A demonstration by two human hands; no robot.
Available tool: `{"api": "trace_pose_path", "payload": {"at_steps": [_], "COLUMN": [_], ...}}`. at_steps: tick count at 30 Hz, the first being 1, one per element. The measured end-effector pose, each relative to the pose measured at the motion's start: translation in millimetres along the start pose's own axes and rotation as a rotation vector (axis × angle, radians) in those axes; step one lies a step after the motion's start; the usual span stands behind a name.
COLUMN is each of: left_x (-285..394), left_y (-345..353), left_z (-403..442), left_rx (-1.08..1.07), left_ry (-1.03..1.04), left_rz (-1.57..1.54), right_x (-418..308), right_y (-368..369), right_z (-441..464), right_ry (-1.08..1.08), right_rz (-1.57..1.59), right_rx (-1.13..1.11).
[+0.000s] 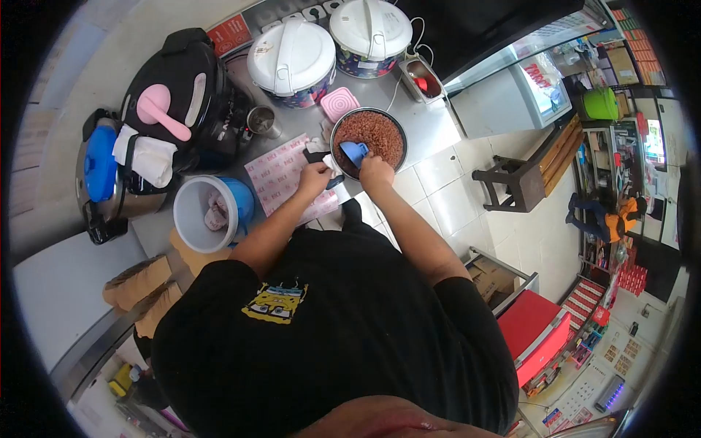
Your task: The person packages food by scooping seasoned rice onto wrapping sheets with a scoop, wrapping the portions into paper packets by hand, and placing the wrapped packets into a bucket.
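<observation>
A round pot (401, 162) full of reddish-brown grains (380, 130) stands at the counter's front edge. My right hand (376, 174) is closed around the handle of a blue scoop (354, 152), whose bowl rests in the grains near the pot's left side. Just left of the pot, my left hand (314, 179) has its fingers curled together beside a small white piece (331, 164) and some black parts; what it grips is unclear. Under my left forearm lies a printed paper sheet (276, 169).
Two white-lidded patterned pots (292, 62) and a pink mat (339, 104) stand behind. On the left are a black cooker (175, 87) with a pink paddle (155, 106), a metal cup (263, 121) and a blue-white bucket (182, 219). A person in orange (621, 223) is far right.
</observation>
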State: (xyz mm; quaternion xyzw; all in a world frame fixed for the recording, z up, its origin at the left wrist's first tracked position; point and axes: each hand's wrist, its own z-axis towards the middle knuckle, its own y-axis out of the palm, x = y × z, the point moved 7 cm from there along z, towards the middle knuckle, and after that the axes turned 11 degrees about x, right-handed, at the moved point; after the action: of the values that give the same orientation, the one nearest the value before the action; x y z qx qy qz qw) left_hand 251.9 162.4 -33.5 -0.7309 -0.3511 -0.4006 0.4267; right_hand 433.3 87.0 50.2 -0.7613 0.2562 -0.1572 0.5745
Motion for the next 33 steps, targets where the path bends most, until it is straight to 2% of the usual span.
{"api": "trace_pose_path", "payload": {"at_steps": [2,4,5,7,10,17,21,23,24,26,30,32,33], "left_x": [-7.4,-32.7,-28.4,-25.2,-12.0,-15.5,-21.2,-21.4,-18.8,-17.6,-31.3,-36.7,-37.6], "left_y": [4.1,21.7,23.6,30.5,32.5,35.0,38.0,39.8,38.7,37.7,36.7,33.7,33.1], "left_z": [3.8,8.7,6.8,0.6,-1.7,5.6,11.4,13.2,11.9,9.4,7.5,9.5,7.8], "left_rx": [0.027,-0.094,-0.092,-0.061,-0.084,-0.069,-0.070,-0.076,-0.059,-0.045,-0.014,-0.010,-0.010], "left_ry": [-0.039,-0.248,-0.249,-0.430,-0.485,-0.535,-0.547,-0.543,-0.543,-0.538,-0.609,-0.518,-0.522], "left_rz": [0.074,-0.109,-0.117,-0.500,-0.656,-0.531,-0.570,-0.594,-0.597,-0.603,-0.641,-0.484,-0.494], "right_x": [0.9,-1.5,-2.7,-2.9,-8.1,7.5,20.5,19.4,24.7,35.6,36.3,34.0,22.1], "right_y": [0.8,-4.7,-6.6,-5.5,-22.6,-19.2,-7.4,-3.6,-3.1,-8.1,-25.9,-46.6,-47.4], "right_z": [1.0,0.9,1.0,4.4,1.4,27.2,42.0,43.5,44.5,44.6,33.1,14.3,0.1], "right_ry": [-0.005,-0.023,-0.038,-0.050,-0.102,-0.203,-0.225,-0.370,-0.369,-0.322,-0.351,-0.100,-0.144], "right_rz": [0.010,-0.026,-0.052,-0.040,-0.016,0.109,0.195,0.240,0.241,0.370,0.275,0.191,0.147], "right_rx": [-0.010,-0.005,-0.001,-0.018,-0.046,-0.248,-0.187,-0.234,-0.227,-0.167,-0.116,0.052,0.120]}}
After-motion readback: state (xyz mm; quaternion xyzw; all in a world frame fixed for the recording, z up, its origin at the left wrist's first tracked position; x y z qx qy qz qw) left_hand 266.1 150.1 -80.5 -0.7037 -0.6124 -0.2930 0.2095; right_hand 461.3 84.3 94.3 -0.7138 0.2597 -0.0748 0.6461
